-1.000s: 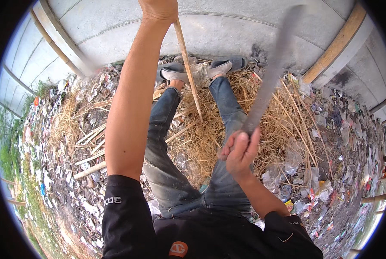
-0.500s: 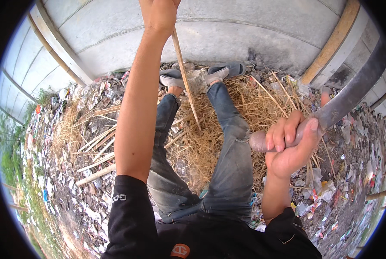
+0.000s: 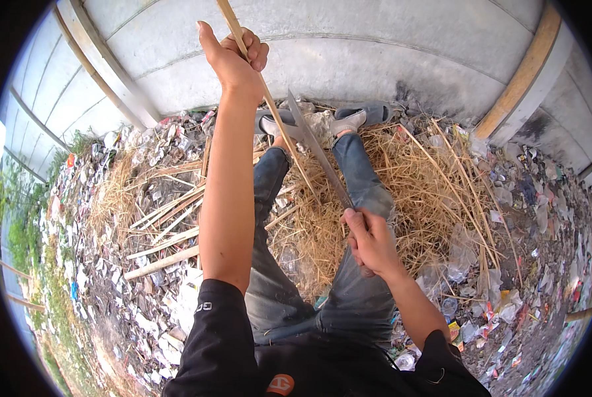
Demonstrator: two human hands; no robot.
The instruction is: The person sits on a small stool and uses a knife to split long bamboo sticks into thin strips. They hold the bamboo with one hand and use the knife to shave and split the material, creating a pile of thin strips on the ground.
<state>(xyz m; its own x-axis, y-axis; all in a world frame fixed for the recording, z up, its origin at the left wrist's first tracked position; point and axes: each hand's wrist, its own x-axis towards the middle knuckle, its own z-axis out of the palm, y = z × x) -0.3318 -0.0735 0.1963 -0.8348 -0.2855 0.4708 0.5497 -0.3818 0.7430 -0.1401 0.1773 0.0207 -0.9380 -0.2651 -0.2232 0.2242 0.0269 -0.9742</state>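
My left hand (image 3: 238, 66) is raised, its fingers wrapped round a long pale bamboo strip (image 3: 275, 114), thumb sticking out. The strip slants down to the right, its lower tip just above the shavings between my legs. In front of my thigh, my right hand (image 3: 371, 245) grips the handle of a machete. The dark machete blade (image 3: 322, 157) points up and to the left, seen nearly edge-on. It lies just right of the strip in view; whether they touch I cannot tell.
A heap of straw-like shavings (image 3: 418, 192) spreads between and right of my legs. Several split bamboo pieces (image 3: 167, 246) lie at left on litter-strewn ground (image 3: 153, 324). A grey panel wall (image 3: 375, 69) with a bamboo pole (image 3: 522, 69) stands ahead.
My right hand has swung the machete from the right side inward and down, beside the strip. My left hand has come lower, with the strip still in it.
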